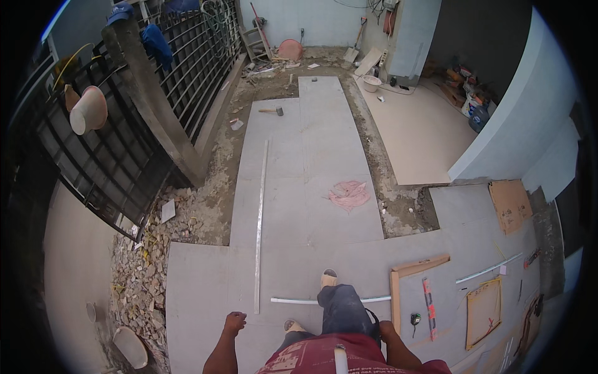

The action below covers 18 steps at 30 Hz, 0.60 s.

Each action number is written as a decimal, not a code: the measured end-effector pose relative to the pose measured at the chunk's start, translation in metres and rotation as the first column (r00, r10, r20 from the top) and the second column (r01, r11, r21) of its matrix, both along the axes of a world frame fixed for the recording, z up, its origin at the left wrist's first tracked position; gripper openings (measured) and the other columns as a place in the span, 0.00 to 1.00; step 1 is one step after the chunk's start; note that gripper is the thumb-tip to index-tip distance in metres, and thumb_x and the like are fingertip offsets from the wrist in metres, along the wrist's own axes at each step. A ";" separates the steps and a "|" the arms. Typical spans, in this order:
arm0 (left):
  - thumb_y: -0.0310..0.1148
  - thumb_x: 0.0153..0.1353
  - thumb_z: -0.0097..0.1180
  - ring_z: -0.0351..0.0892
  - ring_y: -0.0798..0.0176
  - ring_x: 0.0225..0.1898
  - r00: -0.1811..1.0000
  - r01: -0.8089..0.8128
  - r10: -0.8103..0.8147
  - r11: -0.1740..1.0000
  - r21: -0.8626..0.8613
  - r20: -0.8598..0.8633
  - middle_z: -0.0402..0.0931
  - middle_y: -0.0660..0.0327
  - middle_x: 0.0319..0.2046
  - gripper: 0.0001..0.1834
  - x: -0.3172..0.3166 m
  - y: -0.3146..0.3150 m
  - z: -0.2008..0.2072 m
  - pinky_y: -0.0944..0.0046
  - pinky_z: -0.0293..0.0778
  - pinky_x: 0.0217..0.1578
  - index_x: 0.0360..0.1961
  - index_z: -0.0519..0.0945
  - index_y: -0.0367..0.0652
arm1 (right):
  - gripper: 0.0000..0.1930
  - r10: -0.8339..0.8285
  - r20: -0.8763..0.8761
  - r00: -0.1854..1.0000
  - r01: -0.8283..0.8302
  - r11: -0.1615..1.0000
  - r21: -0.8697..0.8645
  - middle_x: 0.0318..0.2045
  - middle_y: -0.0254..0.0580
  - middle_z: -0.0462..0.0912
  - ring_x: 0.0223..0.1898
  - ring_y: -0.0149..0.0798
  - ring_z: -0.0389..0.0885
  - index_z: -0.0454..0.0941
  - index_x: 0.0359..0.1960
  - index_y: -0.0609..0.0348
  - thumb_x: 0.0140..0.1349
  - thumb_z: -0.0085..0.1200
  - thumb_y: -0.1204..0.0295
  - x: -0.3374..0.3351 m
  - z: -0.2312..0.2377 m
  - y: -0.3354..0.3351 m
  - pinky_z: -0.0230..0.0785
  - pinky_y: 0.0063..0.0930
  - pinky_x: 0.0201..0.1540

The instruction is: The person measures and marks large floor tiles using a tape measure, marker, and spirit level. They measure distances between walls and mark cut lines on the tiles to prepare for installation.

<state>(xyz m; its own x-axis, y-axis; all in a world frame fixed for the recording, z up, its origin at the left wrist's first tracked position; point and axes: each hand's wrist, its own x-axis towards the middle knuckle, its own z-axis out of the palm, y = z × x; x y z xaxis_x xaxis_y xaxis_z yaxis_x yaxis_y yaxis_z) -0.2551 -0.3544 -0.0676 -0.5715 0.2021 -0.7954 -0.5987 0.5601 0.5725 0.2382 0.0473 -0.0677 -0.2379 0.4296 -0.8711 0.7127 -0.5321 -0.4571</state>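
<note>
My left hand (235,322) hangs over the grey tiles, its fingers curled in and nothing showing in them. To its right lies a long, straight metal bar (259,237) on the tiled floor (280,206). My right hand (387,330) is low beside my right thigh, next to a dark curved strap or loop (372,316). Its fingers are mostly hidden, so I cannot tell whether it grips that loop. A second metal bar (293,301) runs crosswise by my feet, partly behind my leg. Right of my right hand are a tape measure (415,320) and a red-and-black spirit level (430,308).
A mallet (271,111) and a crumpled pink sheet (349,194) rest on tiles ahead. Cardboard pieces (511,206) lie at right. Rubble (140,280) and a metal fence (187,81) border the left. A shovel (356,40) leans at the back. A wall corner (498,143) juts in at right.
</note>
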 end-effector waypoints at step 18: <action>0.60 0.63 0.56 0.75 0.50 0.58 0.784 0.586 -0.570 0.810 0.009 0.244 0.73 0.50 0.60 0.38 -0.186 0.500 0.061 0.48 0.73 0.56 0.62 0.74 0.39 | 0.09 -0.186 0.043 0.982 0.175 0.966 0.188 0.30 0.46 0.83 0.24 0.41 0.84 0.77 0.40 0.65 0.62 0.52 0.72 -0.339 0.079 0.466 0.75 0.36 0.21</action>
